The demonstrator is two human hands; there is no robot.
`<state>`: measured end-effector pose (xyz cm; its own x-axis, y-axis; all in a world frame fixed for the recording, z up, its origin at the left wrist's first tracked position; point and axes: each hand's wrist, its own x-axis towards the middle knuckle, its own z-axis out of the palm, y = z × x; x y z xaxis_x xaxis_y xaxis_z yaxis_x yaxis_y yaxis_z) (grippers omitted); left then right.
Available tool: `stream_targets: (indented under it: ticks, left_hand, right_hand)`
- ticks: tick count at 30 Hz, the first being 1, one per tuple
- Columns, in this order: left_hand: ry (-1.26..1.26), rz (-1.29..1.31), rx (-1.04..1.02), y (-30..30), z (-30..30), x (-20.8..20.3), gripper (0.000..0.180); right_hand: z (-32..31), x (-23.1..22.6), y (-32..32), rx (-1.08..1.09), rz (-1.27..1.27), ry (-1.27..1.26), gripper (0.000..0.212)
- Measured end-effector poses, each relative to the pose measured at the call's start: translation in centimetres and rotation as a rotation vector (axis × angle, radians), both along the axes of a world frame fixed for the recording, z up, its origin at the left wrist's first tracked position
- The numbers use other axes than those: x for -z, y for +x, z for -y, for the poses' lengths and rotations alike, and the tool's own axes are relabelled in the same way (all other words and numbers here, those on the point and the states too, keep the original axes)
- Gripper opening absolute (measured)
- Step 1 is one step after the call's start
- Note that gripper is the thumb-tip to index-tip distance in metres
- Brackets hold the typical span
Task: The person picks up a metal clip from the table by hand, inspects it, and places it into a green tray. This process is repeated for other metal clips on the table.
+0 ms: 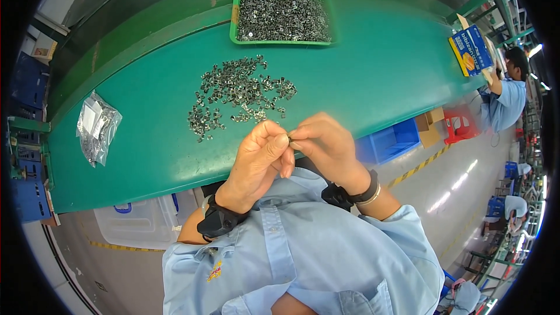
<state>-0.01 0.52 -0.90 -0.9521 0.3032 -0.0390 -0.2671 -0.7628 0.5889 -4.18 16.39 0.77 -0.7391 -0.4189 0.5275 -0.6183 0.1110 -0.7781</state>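
Note:
Both my hands meet in front of my chest, just off the near edge of the green table. My left hand (262,154) pinches a tiny dark metal part (290,139) between thumb and forefinger. From the other side, my right hand (326,144) grips the same part with its fingertips. Most of the part is covered by my fingers, so its exact shape is hidden. Just beyond my hands, a loose heap of small shiny metal clips (236,88) is spread on the table. Behind the heap stands a green tray (234,16) filled with many similar pieces.
A clear plastic bag of parts (98,128) lies on the table's left end. On the right end stands a blue and yellow box (470,51), near a seated co-worker (507,96). Below the table are a blue bin (389,143), a red stool (461,125) and a translucent lidded box (137,224).

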Motion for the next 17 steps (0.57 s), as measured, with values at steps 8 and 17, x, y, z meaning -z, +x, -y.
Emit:
stream_targets:
  ticks: [8, 17]
  left_hand:
    - [-0.233, 0.043, -0.016, 0.1, 0.4, -1.1, 0.015]
    - [0.095, 0.034, 0.104, 0.4, 0.3, -0.2, 0.014]
  right_hand:
    - [-0.5, 0.1, -0.7, -0.032, -0.173, 0.115, 0.02]
    - [0.0, 0.2, -0.1, -0.06, -0.024, -0.055, 0.02]
